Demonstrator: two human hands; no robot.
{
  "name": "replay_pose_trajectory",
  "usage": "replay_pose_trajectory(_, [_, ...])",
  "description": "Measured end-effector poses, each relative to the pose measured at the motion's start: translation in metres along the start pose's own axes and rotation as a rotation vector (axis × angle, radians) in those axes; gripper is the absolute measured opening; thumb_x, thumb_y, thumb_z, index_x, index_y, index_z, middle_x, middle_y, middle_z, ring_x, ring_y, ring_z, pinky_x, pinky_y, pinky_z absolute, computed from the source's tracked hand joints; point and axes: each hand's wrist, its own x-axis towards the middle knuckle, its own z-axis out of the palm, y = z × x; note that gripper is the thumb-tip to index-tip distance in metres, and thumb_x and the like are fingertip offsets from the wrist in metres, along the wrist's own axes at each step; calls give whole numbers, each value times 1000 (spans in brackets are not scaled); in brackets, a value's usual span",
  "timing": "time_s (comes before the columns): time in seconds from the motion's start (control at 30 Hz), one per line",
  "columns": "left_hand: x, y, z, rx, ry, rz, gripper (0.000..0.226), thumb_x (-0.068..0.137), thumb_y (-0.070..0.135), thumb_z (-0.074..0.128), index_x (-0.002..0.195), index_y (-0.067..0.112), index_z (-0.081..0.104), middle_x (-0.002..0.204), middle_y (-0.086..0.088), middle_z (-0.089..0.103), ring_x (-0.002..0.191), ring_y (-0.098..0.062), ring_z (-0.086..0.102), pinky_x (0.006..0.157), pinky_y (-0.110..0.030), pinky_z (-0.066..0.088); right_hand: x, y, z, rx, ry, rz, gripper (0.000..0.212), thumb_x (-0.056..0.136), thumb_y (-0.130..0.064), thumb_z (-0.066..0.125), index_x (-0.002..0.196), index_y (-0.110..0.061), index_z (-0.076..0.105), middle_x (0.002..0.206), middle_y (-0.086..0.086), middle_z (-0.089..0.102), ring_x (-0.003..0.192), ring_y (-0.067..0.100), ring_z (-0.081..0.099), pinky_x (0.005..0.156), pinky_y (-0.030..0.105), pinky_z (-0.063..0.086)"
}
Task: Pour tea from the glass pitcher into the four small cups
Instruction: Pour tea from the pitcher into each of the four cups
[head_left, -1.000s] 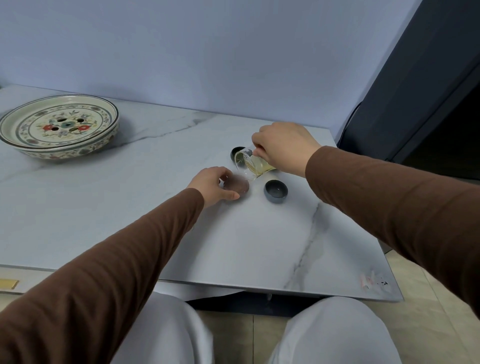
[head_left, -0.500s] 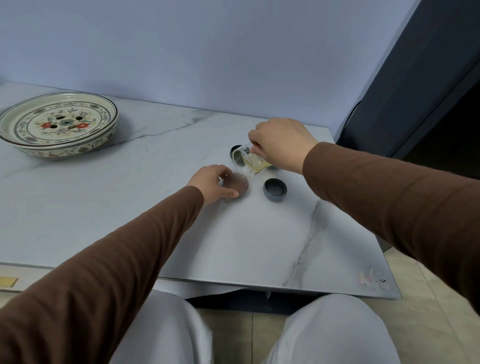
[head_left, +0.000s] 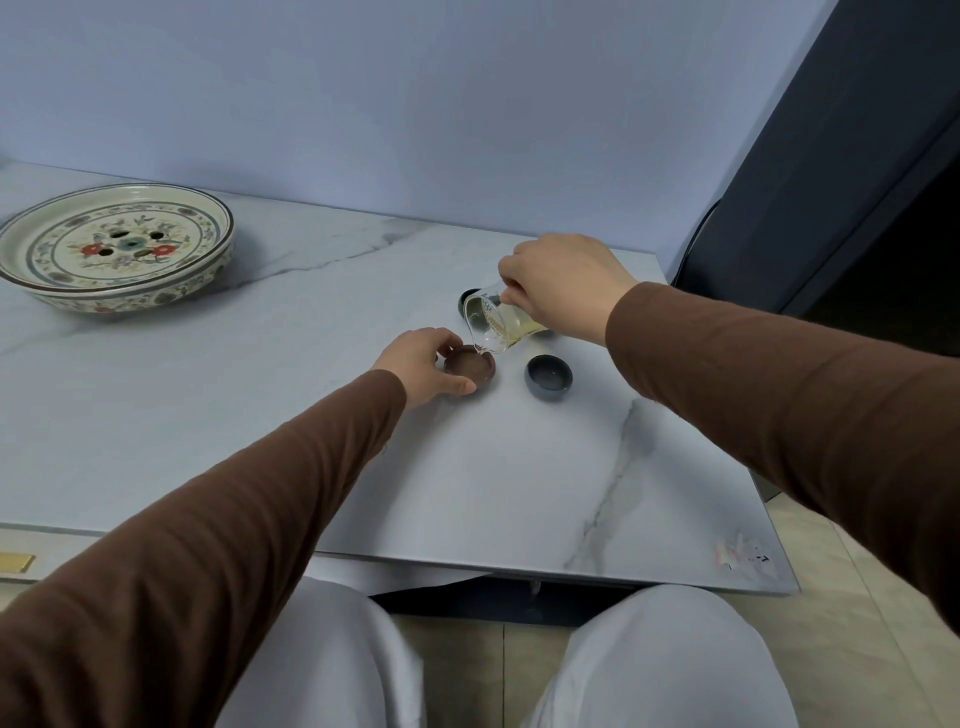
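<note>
My right hand (head_left: 563, 283) holds the glass pitcher (head_left: 496, 326), tipped steeply to the left with pale yellow tea in it. Its spout hangs just over the rim of a small brown cup (head_left: 470, 367), and tea runs into the cup. My left hand (head_left: 423, 366) grips that brown cup from the left, thumb at the front and fingers at the back. A dark grey cup (head_left: 548, 378) stands to the right of it. Another dark cup (head_left: 467, 300) shows behind the pitcher, partly hidden. Any further cup is hidden under my right hand.
A large patterned ceramic tea tray (head_left: 111, 249) stands at the back left of the marble table (head_left: 208, 374). The table's right edge (head_left: 727, 415) lies close to a dark cabinet. My knees are below the front edge.
The pitcher has tipped further down toward the brown cup and its spout now reaches the rim. My left hand has stayed on the cup.
</note>
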Motion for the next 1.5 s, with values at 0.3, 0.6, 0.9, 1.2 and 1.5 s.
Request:
replay_pose_trajectory(0.3, [-5, 4, 2, 3, 3, -28, 74, 69, 42, 81, 133, 21, 51, 125, 1, 59, 114, -21, 54, 101, -38, 44, -24, 34, 20, 501, -141, 417, 23, 94, -36, 53, 89, -18, 66, 84, -2, 61, 83, 22, 57, 70, 31, 40])
replay_pose_trajectory(0.6, [0, 42, -2, 41, 71, 61, 76, 70, 45, 79, 135, 20, 48, 129, 0, 51, 120, -22, 47, 102, -40, 43, -55, 80, 24, 1030, -23, 709, 23, 91, -31, 58, 84, -14, 71, 72, -4, 54, 67, 15, 47, 60, 27, 37])
replay_pose_trajectory(0.9, [54, 100, 22, 160, 41, 86, 66, 76, 39, 76, 133, 17, 51, 130, -5, 54, 120, -25, 50, 102, -39, 42, -69, 131, 36, 896, 21, 756, 26, 87, -40, 56, 78, -19, 69, 69, -5, 56, 66, 17, 49, 63, 30, 39])
replay_pose_trajectory(1.2, [111, 109, 31, 462, -15, 73, 73, 76, 46, 72, 137, 16, 47, 135, -5, 52, 127, -28, 39, 99, -41, 43, -52, 146, 53, 668, -29, 677, 27, 95, -39, 52, 93, -16, 67, 85, -1, 62, 83, 21, 56, 70, 29, 37])
replay_pose_trajectory(1.5, [131, 103, 39, 541, -82, 104, 73, 71, 56, 71, 132, 20, 53, 126, -1, 60, 121, -27, 41, 98, -40, 44, -24, 142, 75, 435, -45, 547, 20, 95, -35, 49, 87, -19, 59, 89, 0, 61, 88, 25, 56, 72, 31, 37])
